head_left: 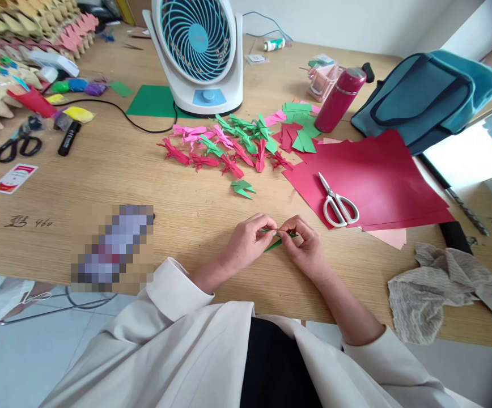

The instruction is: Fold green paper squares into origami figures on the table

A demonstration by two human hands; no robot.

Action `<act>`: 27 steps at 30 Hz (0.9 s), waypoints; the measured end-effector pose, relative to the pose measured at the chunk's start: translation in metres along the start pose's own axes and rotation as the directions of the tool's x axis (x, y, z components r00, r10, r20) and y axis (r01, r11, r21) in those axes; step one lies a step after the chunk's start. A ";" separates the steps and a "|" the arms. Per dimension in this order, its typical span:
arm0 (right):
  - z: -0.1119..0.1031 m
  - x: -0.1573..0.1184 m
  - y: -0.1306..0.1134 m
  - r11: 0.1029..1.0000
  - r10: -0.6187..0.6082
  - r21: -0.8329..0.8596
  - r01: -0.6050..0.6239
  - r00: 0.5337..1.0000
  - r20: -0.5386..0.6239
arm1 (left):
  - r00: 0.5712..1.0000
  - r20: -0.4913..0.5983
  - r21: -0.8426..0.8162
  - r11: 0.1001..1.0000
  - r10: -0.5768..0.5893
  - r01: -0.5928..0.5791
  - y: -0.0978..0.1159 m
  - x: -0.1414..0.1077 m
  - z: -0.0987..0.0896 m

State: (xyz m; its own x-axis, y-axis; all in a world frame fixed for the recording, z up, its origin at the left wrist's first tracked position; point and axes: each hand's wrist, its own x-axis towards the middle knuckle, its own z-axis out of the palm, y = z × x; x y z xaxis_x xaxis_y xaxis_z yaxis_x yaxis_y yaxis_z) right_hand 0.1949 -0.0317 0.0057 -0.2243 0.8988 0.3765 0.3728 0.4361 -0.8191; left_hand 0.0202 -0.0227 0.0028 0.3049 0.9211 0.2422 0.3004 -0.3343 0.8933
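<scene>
Pinched between both my hands, just above the table, is a folded green paper piece (274,245); most of it hides behind my fingers. My left hand (250,241) grips its left part with thumb and forefinger. From the other side my right hand (303,245) holds it the same way, and the fingertips of both hands meet. Beyond them lies a small cut green paper piece (243,188). Behind that spreads a pile of folded paper figures (231,147) in red, green and pink. White-handled scissors (338,204) rest on red paper sheets (382,181) to the right.
A fan (206,56) stands at the back, with a red flask (340,101) and teal bag (428,96) to its right. A crumpled cloth (437,289) lies at right. Black scissors (18,146), a marker (69,138) and a blurred-out object (116,243) are at left.
</scene>
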 end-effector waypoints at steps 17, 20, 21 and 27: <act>0.002 -0.001 -0.003 1.000 -0.012 -0.009 0.011 1.000 -0.023 | 0.988 0.024 0.186 0.970 0.156 -0.157 0.005 0.001 -0.002; 0.001 0.000 -0.003 1.000 -0.011 -0.008 0.011 1.000 -0.022 | 0.988 0.014 0.175 0.973 0.152 -0.152 0.006 0.001 -0.002; 0.001 0.000 -0.003 1.000 -0.009 -0.007 0.009 1.000 -0.023 | 0.988 0.010 0.171 0.973 0.153 -0.152 0.006 0.001 -0.002; -0.003 0.001 0.000 0.999 0.022 -0.023 -0.024 0.998 -0.060 | 0.992 -0.009 0.175 0.977 0.127 -0.123 0.006 0.002 -0.003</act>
State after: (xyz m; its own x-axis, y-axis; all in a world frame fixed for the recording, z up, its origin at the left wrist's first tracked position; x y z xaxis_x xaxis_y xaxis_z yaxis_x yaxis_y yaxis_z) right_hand 0.1978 -0.0308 0.0072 -0.1613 0.9093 0.3835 0.3989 0.4155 -0.8174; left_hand 0.0197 -0.0222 0.0095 0.3323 0.8731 0.3566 0.4138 -0.4748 0.7768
